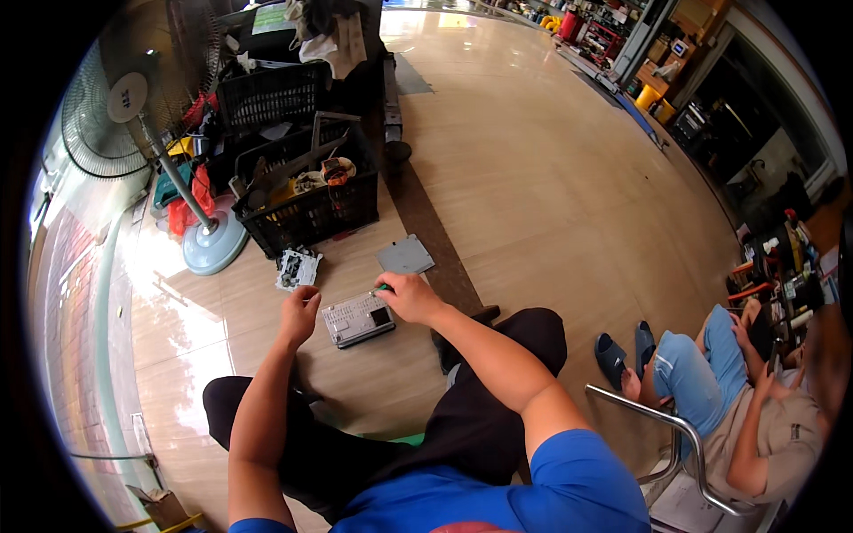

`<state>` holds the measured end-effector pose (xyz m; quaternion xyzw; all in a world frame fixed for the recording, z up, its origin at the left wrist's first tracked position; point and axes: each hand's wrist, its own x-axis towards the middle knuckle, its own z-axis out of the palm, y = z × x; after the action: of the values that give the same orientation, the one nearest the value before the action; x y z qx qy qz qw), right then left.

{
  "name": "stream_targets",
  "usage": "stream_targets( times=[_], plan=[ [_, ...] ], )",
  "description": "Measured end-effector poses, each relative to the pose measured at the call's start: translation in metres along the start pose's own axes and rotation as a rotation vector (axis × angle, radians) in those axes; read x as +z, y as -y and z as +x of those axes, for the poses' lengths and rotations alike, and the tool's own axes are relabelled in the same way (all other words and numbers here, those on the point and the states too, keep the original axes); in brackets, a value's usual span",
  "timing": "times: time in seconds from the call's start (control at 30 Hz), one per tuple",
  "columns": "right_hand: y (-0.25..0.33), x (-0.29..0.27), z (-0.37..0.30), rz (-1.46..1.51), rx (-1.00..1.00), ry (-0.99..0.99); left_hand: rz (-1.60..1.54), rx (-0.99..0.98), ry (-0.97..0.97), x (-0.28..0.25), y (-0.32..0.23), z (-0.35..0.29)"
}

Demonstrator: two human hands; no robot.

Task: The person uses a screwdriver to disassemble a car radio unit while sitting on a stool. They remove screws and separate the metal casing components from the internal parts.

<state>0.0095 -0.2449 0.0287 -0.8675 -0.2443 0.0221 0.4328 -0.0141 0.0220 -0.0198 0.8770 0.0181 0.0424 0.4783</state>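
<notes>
On the floor before me lies a flat, silver-topped electronic unit (351,320) with a dark square patch near its right end. My right hand (410,299) is closed round a small screwdriver (383,288), of which a bit of green handle shows. Its tip points at the unit's upper right edge; whether it touches is too small to tell. My left hand (300,313) hovers just left of the unit, fingers pinched together, and anything between them is too small to name. Beyond the unit rest a grey metal cover plate (406,255) and a white-and-black mechanism part (298,268).
A black plastic crate (311,218) full of tools stands beyond the parts, beside a standing fan (211,242) on a round base. To the right sits another person (755,417) near a curved metal chair rail (689,435). Slippers (611,358) lie by that person's feet.
</notes>
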Motion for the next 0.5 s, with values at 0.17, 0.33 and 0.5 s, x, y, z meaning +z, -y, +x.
stream_targets(
  times=[0.17, 0.33, 0.5],
  plan=[
    [-0.004, 0.003, 0.001, 0.006, -0.018, -0.008, 0.016, 0.026, 0.001, -0.002, -0.003, 0.003],
    [-0.009, 0.011, 0.003, -0.025, -0.043, -0.006, -0.056, 0.397, 0.133, 0.008, -0.119, -0.041],
    [-0.003, 0.019, 0.008, 0.008, -0.004, 0.069, -0.496, 0.990, 0.961, 0.040, -0.295, -0.140]
  ],
)
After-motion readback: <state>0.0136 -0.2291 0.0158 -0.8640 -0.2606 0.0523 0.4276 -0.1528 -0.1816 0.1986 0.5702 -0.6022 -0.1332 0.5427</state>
